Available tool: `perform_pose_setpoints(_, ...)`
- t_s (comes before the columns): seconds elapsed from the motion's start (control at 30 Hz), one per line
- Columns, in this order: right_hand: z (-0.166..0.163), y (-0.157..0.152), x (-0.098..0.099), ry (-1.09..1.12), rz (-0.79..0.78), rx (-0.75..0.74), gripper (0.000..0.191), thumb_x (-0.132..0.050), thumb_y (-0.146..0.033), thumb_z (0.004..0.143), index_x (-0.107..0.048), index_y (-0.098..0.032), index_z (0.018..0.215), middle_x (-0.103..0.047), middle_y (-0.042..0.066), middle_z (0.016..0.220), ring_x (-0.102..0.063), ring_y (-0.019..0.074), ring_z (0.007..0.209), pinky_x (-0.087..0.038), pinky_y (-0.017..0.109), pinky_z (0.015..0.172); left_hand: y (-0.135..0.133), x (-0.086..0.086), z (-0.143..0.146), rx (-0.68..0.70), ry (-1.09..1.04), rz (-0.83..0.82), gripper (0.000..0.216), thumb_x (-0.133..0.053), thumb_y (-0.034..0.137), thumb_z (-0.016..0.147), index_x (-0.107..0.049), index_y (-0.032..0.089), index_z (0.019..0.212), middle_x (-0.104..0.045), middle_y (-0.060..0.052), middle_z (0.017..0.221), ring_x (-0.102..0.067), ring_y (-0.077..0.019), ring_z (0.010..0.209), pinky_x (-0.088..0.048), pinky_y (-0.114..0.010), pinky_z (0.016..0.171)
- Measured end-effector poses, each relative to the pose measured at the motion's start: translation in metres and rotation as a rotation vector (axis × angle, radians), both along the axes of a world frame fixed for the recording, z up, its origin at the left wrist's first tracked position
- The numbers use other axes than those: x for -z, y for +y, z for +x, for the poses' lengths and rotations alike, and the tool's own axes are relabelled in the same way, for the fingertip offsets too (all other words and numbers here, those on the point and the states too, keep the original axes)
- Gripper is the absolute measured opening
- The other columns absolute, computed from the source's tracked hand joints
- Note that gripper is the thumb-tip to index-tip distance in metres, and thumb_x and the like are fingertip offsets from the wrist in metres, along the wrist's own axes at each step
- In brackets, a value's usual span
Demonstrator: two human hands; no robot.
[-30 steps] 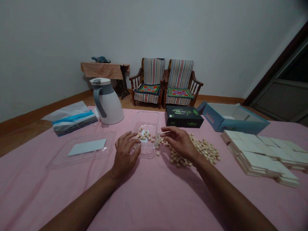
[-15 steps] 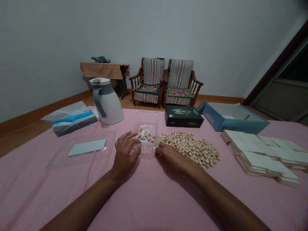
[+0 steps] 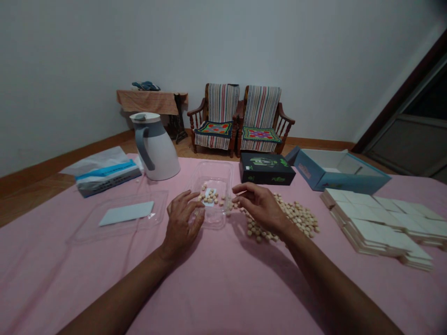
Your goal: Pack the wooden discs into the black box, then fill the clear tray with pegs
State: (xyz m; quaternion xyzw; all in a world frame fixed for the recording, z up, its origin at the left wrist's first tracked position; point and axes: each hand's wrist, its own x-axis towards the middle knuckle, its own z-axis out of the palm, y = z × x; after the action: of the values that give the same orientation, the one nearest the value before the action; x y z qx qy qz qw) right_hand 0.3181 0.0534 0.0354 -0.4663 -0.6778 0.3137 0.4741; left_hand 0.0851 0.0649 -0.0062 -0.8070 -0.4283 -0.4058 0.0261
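My left hand [image 3: 182, 225] rests at the near left side of a clear plastic container [image 3: 227, 173], fingers loosely spread and thumb apart. Inside the container, several small pale wooden pieces [image 3: 210, 199] lie on and around a white label. My right hand [image 3: 261, 205] hovers over the left part of a large pile of the same small pieces [image 3: 301, 218], close to the container's right wall. Its thumb and fingers are apart, and nothing shows between them. Part of the pile is hidden beneath this hand.
A clear lid [image 3: 160, 197] with a white strip [image 3: 126, 213] lies left. Behind stand a tissue pack [image 3: 108, 177], a white-grey jug [image 3: 161, 156], a black box [image 3: 267, 170] and an open blue box [image 3: 342, 179]. Stacked pale square boards [image 3: 380, 228] sit right on the pink cloth [image 3: 216, 288].
My right hand has lifted away from the container's near right corner, shifting up and slightly right, and its fingers have opened. My left hand has stayed in place.
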Motion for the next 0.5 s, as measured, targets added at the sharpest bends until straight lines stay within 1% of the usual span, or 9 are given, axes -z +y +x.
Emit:
perform_pose_setpoints(0.07, 0.001, 0.004, 0.009, -0.107, 0.014, 0.09, 0.02, -0.049, -0.011, 0.078, -0.064, -0.019, 0.09, -0.067, 0.002, 0.082, -0.064, 0.0138, 0.075, -0.047, 0.026, 0.069, 0.0, -0.001, 0.0, 0.002, -0.001, -0.002, 0.018, -0.047, 0.028, 0.089, -0.063, 0.021, 0.094, -0.062, -0.009, 0.119, -0.046, -0.0273, 0.123, -0.035, -0.049, 0.1)
perform_pose_setpoints(0.1, 0.002, 0.005, 0.013, -0.191, 0.015, 0.102, 0.021, -0.048, -0.008, 0.077, -0.064, -0.018, 0.086, -0.067, 0.002, 0.08, -0.063, 0.0138, 0.074, -0.047, 0.026, 0.07, -0.001, -0.001, 0.001, 0.003, -0.002, -0.003, 0.018, -0.046, 0.028, 0.089, -0.063, 0.021, 0.095, -0.063, -0.009, 0.118, -0.045, -0.0272, 0.123, -0.035, -0.05, 0.1)
perform_pose_setpoints(0.17, 0.003, 0.005, 0.022, -0.362, 0.01, 0.06, 0.022, -0.048, -0.005, 0.076, -0.065, -0.018, 0.082, -0.068, 0.003, 0.081, -0.062, 0.0145, 0.077, -0.045, 0.027, 0.073, -0.001, -0.001, 0.001, 0.005, -0.003, -0.001, 0.018, -0.046, 0.028, 0.089, -0.063, 0.021, 0.095, -0.063, -0.009, 0.118, -0.045, -0.0271, 0.123, -0.034, -0.05, 0.1)
perform_pose_setpoints(0.23, -0.001, 0.001, 0.029, -0.491, 0.005, -0.034, 0.02, -0.05, -0.007, 0.079, -0.066, -0.018, 0.082, -0.068, 0.004, 0.085, -0.06, 0.0152, 0.083, -0.043, 0.027, 0.076, 0.0, 0.001, 0.0, 0.005, -0.004, 0.003, 0.018, -0.047, 0.027, 0.089, -0.063, 0.021, 0.094, -0.063, -0.009, 0.118, -0.045, -0.0269, 0.123, -0.034, -0.049, 0.101)
perform_pose_setpoints(0.33, -0.012, -0.009, 0.033, -0.564, 0.035, -0.092, 0.021, -0.044, -0.015, 0.09, -0.064, -0.018, 0.084, -0.064, 0.005, 0.096, -0.057, 0.0144, 0.089, -0.04, 0.025, 0.078, 0.001, 0.003, -0.001, -0.001, -0.001, -0.002, 0.018, -0.047, 0.028, 0.09, -0.063, 0.021, 0.095, -0.062, -0.009, 0.119, -0.045, -0.0268, 0.124, -0.034, -0.049, 0.102)
perform_pose_setpoints(0.43, -0.022, -0.017, 0.034, -0.597, 0.076, -0.043, 0.024, -0.038, -0.019, 0.095, -0.061, -0.019, 0.092, -0.059, 0.007, 0.107, -0.053, 0.0143, 0.095, -0.038, 0.025, 0.08, 0.001, 0.003, -0.002, -0.003, 0.009, -0.01, 0.018, -0.047, 0.028, 0.09, -0.063, 0.021, 0.097, -0.061, -0.008, 0.121, -0.045, -0.0269, 0.124, -0.034, -0.049, 0.102)
perform_pose_setpoints(0.5, -0.023, -0.019, 0.037, -0.634, 0.054, -0.031, 0.022, -0.037, -0.019, 0.095, -0.059, -0.019, 0.096, -0.057, 0.007, 0.106, -0.051, 0.0147, 0.094, -0.037, 0.025, 0.079, 0.001, 0.003, -0.002, 0.0, 0.012, -0.007, 0.018, -0.047, 0.028, 0.09, -0.063, 0.021, 0.096, -0.062, -0.009, 0.12, -0.045, -0.0269, 0.124, -0.034, -0.049, 0.102)
